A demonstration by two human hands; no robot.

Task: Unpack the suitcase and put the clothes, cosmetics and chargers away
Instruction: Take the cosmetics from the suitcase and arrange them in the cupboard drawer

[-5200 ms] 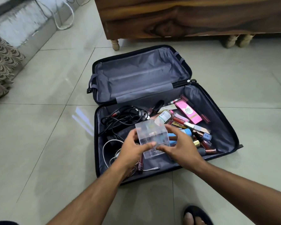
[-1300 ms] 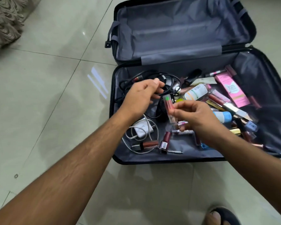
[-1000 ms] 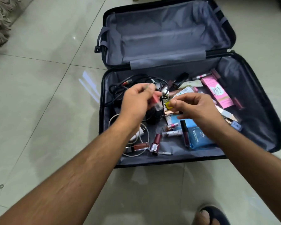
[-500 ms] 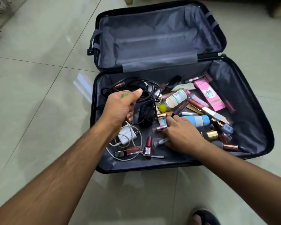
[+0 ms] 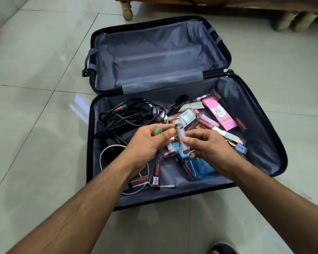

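Your sandalled foot (image 5: pixel 221 249) nearest, on pale tiled floor (image 5: pixel 35 143). Black hard-shell suitcase (image 5: pixel 275 136) lies open before you; near half holds cosmetics right, black cables (image 5: pixel 128 116) and white charger cord (image 5: pixel 106 153) left. Your right hand (image 5: pixel 207 151) over near half, fingers pinching small clear tube with dark cap (image 5: pixel 181 138); your left hand (image 5: pixel 145 143), fingers curled round small green-topped item (image 5: pixel 156 131), touches tube's far end. Step in hand, by my reading: gathering cosmetics. Next: pass tube into left hand without dropping the green-topped one, or carry both off. Far half shows only grey lining.
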